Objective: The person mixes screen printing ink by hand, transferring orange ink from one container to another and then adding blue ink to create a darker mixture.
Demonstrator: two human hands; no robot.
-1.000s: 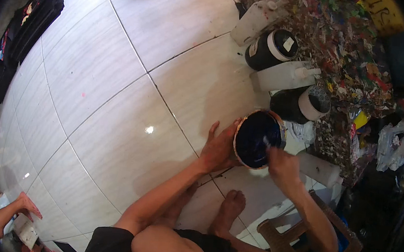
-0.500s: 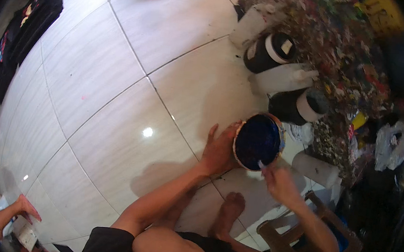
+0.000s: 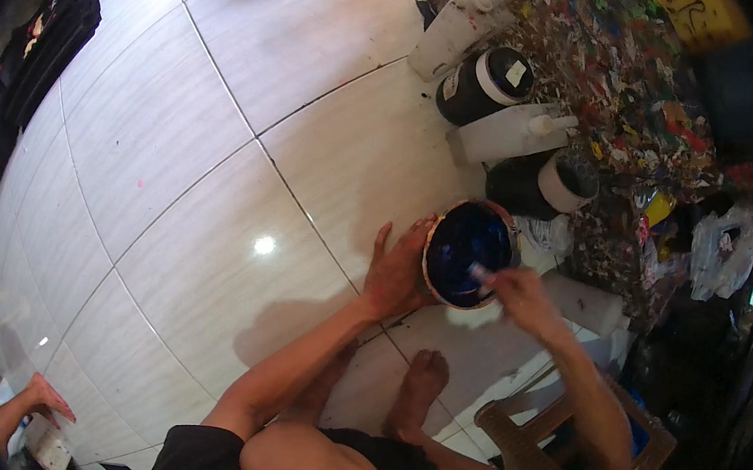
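A round tub (image 3: 456,305) with a pale, stained rim stands before me, its inside coated in glossy dark blue paint (image 3: 472,240). My left hand (image 3: 398,269) wraps the tub's left side, fingers along the outer wall and thumb apart. In my right hand (image 3: 524,298), at the tub's lower right edge, is a short whitish stirring tool (image 3: 480,275). Its visible end is over the paint; motion blur keeps its exact shape from showing. Beyond the tub lie a dark jar with a white collar (image 3: 568,184) and a whitish plastic bottle (image 3: 511,134).
Another dark jar (image 3: 484,86) and a white jug (image 3: 457,37) stand farther along a paint-crusted block (image 3: 612,85). A brown stool (image 3: 515,442) is by my right arm. Black fabric (image 3: 32,61) lies at the far left. Another person's hand (image 3: 48,395) shows at lower left.
The whole view has shifted slightly. My right hand has moved up and inward over the tub's edge, carrying the whitish tool farther over the paint. My left hand keeps its hold.
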